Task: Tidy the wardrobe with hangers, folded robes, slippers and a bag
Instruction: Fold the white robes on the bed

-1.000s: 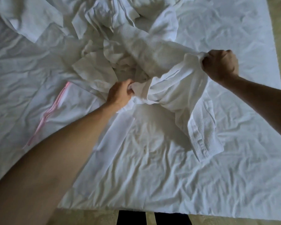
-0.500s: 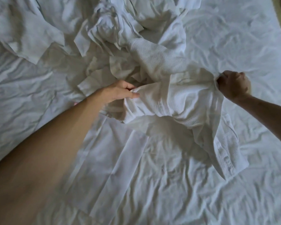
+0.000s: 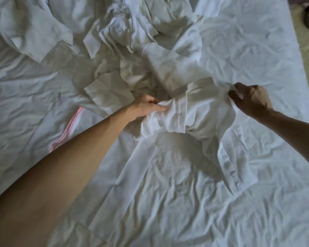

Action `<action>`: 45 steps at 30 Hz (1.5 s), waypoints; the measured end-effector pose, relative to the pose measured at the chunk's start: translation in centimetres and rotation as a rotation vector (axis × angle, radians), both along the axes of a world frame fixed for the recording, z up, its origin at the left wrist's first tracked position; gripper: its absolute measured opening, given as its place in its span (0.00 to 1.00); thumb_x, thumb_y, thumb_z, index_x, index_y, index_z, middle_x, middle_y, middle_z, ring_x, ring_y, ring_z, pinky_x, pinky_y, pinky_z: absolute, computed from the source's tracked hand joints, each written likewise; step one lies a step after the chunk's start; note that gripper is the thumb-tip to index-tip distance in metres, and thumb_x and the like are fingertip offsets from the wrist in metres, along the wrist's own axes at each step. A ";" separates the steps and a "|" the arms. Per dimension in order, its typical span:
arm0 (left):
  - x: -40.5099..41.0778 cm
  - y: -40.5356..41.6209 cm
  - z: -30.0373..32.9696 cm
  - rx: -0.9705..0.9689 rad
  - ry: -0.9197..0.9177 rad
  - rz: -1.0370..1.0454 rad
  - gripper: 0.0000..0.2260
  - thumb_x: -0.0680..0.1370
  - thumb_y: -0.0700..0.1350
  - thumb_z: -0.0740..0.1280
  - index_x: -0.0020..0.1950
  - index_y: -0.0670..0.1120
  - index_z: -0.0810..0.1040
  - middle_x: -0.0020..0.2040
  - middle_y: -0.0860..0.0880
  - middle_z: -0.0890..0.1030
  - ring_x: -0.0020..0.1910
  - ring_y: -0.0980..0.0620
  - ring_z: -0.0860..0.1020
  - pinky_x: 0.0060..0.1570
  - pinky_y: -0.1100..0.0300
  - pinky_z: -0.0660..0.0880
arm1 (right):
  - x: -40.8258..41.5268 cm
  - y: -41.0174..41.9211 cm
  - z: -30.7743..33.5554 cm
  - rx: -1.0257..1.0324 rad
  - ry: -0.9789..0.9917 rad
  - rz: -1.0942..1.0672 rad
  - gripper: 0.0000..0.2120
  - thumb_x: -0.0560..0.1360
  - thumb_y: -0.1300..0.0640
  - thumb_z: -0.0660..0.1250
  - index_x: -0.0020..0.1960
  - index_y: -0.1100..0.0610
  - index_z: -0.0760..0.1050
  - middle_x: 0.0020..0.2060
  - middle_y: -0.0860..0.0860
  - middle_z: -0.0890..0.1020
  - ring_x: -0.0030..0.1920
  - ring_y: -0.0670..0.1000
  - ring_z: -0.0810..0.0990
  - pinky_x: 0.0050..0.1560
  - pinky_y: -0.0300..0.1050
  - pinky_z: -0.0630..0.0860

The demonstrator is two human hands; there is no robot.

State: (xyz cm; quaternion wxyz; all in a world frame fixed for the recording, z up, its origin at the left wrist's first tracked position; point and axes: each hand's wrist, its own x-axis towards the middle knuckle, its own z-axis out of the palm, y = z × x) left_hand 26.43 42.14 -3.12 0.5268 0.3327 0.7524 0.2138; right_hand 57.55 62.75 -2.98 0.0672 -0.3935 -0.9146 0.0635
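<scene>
I am early in the job: my left hand and right hand each pinch the waffle-weave robe, lifted unfolded over the bed sheet; the far linen heap remains unsorted.

No readable text, label, brand, number or sign is showing anywhere. The hanging end of the white waffle-weave robe is carrying a short row of pale grey marks along its hem band, possibly woven or printed lettering, but they are appearing too faint and blurred to make out as letters or numbers.
</scene>
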 end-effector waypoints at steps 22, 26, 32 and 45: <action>1.8 0.4 42.3 0.342 0.722 0.169 0.25 0.78 0.55 0.70 0.26 0.48 0.64 0.26 0.49 0.63 0.28 0.49 0.67 0.32 0.57 0.59 | -0.7 0.0 36.9 0.135 0.133 0.028 0.23 0.78 0.40 0.60 0.47 0.60 0.79 0.40 0.67 0.82 0.42 0.68 0.81 0.40 0.53 0.74; 2.0 -0.5 52.9 0.454 0.839 0.276 0.23 0.78 0.54 0.70 0.28 0.43 0.72 0.28 0.46 0.68 0.34 0.39 0.77 0.33 0.58 0.63 | -0.6 -1.1 47.6 0.232 0.170 0.072 0.19 0.80 0.44 0.64 0.50 0.61 0.79 0.42 0.67 0.82 0.41 0.67 0.81 0.37 0.51 0.69; 3.5 -3.8 69.2 0.625 1.081 0.391 0.22 0.79 0.50 0.68 0.29 0.45 0.68 0.28 0.49 0.70 0.31 0.49 0.73 0.28 0.62 0.64 | 1.1 -3.9 64.6 0.360 0.238 0.153 0.23 0.76 0.38 0.65 0.50 0.59 0.80 0.38 0.62 0.83 0.38 0.63 0.82 0.36 0.49 0.73; 8.2 -17.9 84.9 0.512 1.737 0.386 0.06 0.78 0.40 0.68 0.50 0.40 0.84 0.47 0.39 0.83 0.48 0.38 0.82 0.45 0.50 0.78 | 5.1 -16.5 83.2 0.623 0.386 -0.160 0.14 0.80 0.50 0.66 0.59 0.58 0.81 0.52 0.61 0.83 0.51 0.65 0.82 0.48 0.53 0.77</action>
